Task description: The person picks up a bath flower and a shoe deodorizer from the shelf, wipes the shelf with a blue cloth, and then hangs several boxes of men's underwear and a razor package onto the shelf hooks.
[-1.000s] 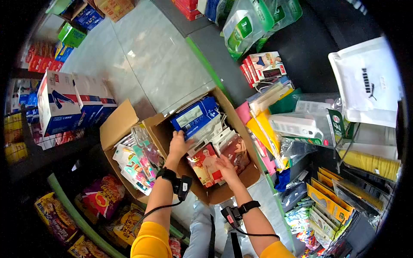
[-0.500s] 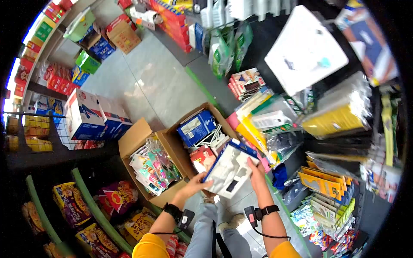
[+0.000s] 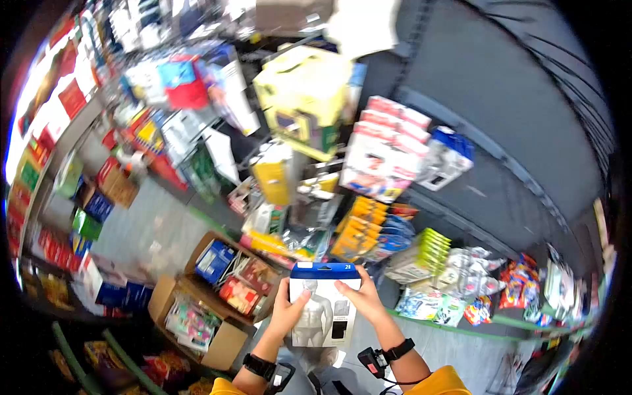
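Between my hands is a white underwear box (image 3: 320, 322) with a blue top edge and a hang hole, held upright so its front faces me. A grey printed torso in briefs covers its front. My left hand (image 3: 287, 309) grips the left side, thumb on the front. On the opposite side, my right hand (image 3: 364, 297) is closed the same way, thumb near the upper right corner. Just left of the box stands an open carton (image 3: 191, 283) with a blue pack (image 3: 214, 261) and red packs (image 3: 238, 295) inside.
A second open carton (image 3: 220, 345) holds small colourful packs (image 3: 189, 321). Ahead, white-and-red boxes (image 3: 382, 158) hang in a row beside a white-and-blue box (image 3: 445, 158). Orange packs (image 3: 359, 229) hang lower. Snack bags (image 3: 517, 280) line the right shelf. Snack racks (image 3: 108, 359) stand at lower left.
My view has swung right toward the hanging display. The box in my hands has gone from tilted over the carton to upright, held to the carton's right.
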`<action>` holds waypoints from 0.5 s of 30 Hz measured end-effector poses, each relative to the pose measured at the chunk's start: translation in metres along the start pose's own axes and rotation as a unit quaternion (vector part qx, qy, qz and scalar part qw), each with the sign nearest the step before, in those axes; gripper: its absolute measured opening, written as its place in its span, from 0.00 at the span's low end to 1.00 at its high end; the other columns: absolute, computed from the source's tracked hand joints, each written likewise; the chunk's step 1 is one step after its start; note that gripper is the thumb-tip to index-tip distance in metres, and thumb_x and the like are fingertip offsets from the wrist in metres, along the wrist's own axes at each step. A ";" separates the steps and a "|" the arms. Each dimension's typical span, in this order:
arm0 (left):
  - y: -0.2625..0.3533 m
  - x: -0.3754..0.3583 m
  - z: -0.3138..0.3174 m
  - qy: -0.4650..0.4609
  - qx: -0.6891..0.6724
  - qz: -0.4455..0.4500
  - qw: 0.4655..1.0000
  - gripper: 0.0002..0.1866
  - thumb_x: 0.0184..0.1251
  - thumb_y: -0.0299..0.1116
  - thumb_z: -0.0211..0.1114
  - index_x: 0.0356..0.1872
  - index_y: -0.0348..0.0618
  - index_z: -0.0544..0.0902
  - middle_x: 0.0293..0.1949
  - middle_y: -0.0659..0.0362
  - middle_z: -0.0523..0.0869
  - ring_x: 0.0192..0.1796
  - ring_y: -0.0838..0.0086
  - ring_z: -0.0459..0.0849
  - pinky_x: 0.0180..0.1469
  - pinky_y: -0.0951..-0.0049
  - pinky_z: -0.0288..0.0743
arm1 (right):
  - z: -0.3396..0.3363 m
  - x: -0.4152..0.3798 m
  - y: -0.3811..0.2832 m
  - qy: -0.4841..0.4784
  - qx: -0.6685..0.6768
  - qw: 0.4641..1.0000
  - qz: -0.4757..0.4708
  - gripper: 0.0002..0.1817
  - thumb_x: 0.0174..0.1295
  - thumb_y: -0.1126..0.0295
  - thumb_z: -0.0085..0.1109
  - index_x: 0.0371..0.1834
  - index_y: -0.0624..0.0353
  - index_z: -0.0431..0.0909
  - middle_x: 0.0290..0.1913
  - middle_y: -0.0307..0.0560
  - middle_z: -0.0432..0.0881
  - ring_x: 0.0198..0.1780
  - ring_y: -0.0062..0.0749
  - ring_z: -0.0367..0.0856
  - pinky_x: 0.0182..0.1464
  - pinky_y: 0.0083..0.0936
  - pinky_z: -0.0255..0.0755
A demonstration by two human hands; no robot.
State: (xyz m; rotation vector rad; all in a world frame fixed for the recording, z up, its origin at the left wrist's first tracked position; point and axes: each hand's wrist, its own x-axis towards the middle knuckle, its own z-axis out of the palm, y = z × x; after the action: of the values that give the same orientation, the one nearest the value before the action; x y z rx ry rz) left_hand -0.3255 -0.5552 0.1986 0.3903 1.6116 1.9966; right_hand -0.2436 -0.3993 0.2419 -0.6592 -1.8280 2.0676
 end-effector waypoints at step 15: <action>0.106 0.056 0.189 -0.120 0.053 0.135 0.982 0.20 0.57 0.34 0.63 0.48 0.34 0.70 0.40 0.56 0.78 0.42 0.78 0.74 0.46 0.78 0.67 | -0.127 -0.023 -0.127 0.217 0.028 0.959 -0.177 0.24 0.55 0.71 0.59 0.53 0.63 0.62 0.45 0.42 0.72 0.46 0.21 0.70 0.47 0.19 0.66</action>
State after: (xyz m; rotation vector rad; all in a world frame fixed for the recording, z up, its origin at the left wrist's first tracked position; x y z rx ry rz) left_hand -0.2934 -0.3847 0.3405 0.8983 1.5817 1.9667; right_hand -0.1675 -0.2853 0.3600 -0.6512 -1.5023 1.5858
